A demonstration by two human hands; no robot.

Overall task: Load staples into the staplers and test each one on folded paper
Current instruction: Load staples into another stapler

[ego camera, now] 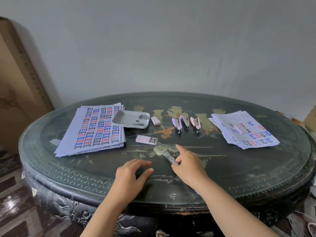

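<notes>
— What was recorded of the hands?

— The right hand (187, 164) was found closed on a metal stapler (169, 157), held low over the counter (239, 168), forefinger extended. The left hand (132, 175) was noted beside it, its grip half-curled and holding nothing.

— And the remaining items?

— Three staplers (185, 123) were seen lying farther back, beside a white tray (130, 119) of staples. An opened staple box (146, 139) was logged near the printed paper stack (95, 130); folded sheets (246, 129) were noted at right.

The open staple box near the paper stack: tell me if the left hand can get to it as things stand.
Probably yes. The left hand is empty and the bare table lies between it and the open staple box; nothing stands in that path.
</notes>
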